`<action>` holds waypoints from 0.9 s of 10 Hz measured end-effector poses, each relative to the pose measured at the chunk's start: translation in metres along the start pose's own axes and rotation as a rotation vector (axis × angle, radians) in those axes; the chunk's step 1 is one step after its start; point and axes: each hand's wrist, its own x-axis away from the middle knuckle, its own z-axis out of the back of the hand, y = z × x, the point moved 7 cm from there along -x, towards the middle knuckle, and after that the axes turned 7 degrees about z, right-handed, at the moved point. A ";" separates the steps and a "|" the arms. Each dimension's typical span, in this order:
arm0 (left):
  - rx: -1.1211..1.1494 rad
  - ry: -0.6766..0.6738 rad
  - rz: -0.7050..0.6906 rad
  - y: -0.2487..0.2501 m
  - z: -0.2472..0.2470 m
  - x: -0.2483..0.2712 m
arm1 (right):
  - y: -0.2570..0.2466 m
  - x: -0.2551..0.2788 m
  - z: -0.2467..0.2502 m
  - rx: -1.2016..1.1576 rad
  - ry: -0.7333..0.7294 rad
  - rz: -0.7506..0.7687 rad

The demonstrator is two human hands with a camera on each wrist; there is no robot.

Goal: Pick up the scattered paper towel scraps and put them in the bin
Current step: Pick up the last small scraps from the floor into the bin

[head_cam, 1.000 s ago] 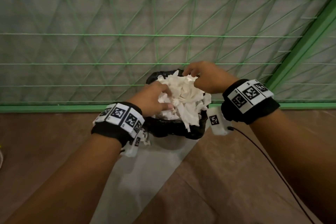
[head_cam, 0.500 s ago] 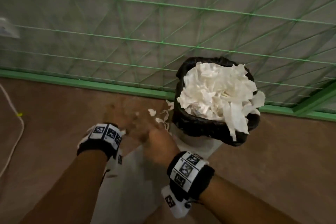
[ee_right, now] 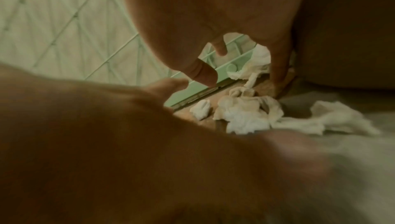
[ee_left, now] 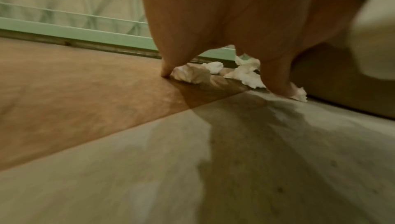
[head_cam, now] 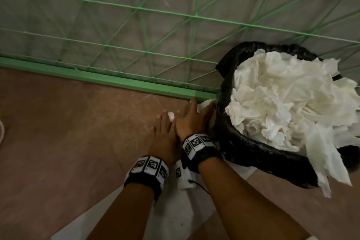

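Head view: both hands reach down to the floor (head_cam: pixel 68 132) just left of the bin (head_cam: pixel 243 148), which is heaped with paper towel scraps (head_cam: pixel 276 103), likely to gather strays. The left hand (head_cam: pixel 165 134) spreads beside a small scrap (head_cam: pixel 171 115).

Left wrist view: its straight fingertips (ee_left: pixel 165 74) touch the floor, corralling loose scraps (ee_left: pixel 192 75).

Right wrist view: the right hand (ee_right: pixel 213 16) hovers loosely cupped over more scraps (ee_right: pixel 245 114), gripping nothing yet.
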 end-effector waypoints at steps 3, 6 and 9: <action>0.189 -0.061 0.015 0.020 0.003 0.006 | 0.007 -0.001 -0.011 0.065 0.036 -0.008; 0.239 0.163 0.082 -0.017 0.010 0.033 | 0.021 0.043 -0.053 0.228 -0.207 0.081; 0.439 0.141 0.115 -0.010 0.107 0.068 | -0.041 0.124 -0.002 -0.113 -0.201 0.371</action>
